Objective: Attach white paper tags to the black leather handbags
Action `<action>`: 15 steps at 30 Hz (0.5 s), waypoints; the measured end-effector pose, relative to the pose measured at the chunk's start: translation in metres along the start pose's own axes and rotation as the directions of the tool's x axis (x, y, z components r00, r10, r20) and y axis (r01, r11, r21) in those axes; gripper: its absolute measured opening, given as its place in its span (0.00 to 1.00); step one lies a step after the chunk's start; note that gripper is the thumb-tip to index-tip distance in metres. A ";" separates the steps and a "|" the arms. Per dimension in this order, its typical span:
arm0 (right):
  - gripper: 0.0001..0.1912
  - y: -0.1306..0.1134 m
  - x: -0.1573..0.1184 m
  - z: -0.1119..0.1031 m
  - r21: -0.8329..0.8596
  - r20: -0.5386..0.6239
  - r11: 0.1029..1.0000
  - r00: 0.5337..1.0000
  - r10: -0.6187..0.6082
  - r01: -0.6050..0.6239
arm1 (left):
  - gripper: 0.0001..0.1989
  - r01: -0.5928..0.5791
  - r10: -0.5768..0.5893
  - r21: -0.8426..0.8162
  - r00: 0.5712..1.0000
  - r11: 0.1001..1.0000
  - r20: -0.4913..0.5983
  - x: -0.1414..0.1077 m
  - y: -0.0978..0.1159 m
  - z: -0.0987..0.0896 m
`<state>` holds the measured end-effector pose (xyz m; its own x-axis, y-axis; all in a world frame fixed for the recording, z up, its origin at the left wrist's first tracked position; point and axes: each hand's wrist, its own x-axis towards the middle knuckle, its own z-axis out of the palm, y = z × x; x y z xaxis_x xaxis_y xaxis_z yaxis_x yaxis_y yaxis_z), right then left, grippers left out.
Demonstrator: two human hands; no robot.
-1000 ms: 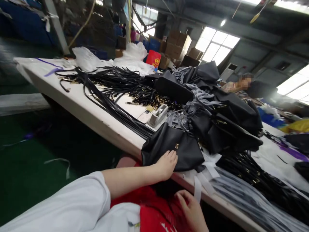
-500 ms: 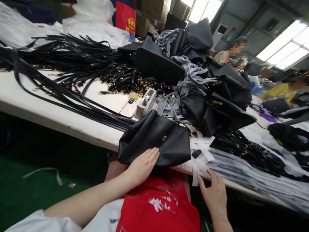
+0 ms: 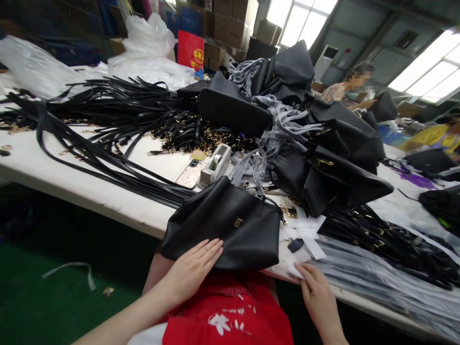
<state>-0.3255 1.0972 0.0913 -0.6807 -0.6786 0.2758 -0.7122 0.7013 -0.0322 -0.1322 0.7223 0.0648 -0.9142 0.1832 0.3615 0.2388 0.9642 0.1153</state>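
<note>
A black leather handbag with a small gold clasp rests across my lap, against the table edge. My left hand lies flat on its lower front, fingers stretched out and side by side. At the table edge to the right, my right hand pinches the end of a white paper strip between thumb and fingers. Other white strips cross each other just beyond it. Beside them is a small black leather tag with a metal fitting.
Black straps with gold buckles spread over the left of the white table. A tape dispenser and a phone sit behind the handbag. Black bags are piled behind. Plastic-wrapped straps line the right edge. Another person works farther back.
My right hand has closed its fingers on the white strip's end, which hung over the edge before. My left hand stays flat on the handbag. The view has shifted slightly.
</note>
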 end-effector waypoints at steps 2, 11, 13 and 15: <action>0.17 0.003 0.013 0.002 -0.025 -0.002 1.000 1.000 -0.013 0.013 | 0.29 0.013 -0.013 -0.021 1.000 1.000 -0.010 0.000 -0.001 -0.003; 0.18 -0.008 0.100 0.031 -0.006 -0.050 0.994 0.992 -0.112 0.112 | 0.25 0.238 -0.225 -0.307 0.971 0.921 0.076 0.025 0.015 -0.031; 0.17 -0.014 0.117 0.037 0.000 -0.067 0.993 0.991 -0.114 0.115 | 0.22 0.266 -0.255 -0.347 0.964 0.900 0.078 0.029 0.018 -0.036; 0.17 -0.022 0.125 0.040 0.000 -0.077 0.994 0.991 -0.111 0.111 | 0.21 0.276 -0.266 -0.361 0.961 0.891 0.077 0.032 0.020 -0.039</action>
<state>-0.4012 0.9883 0.0884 -0.5823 -0.7333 0.3510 -0.7835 0.6214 -0.0014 -0.1443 0.7398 0.1147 -0.9672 -0.0657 0.2455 0.0791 0.8402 0.5365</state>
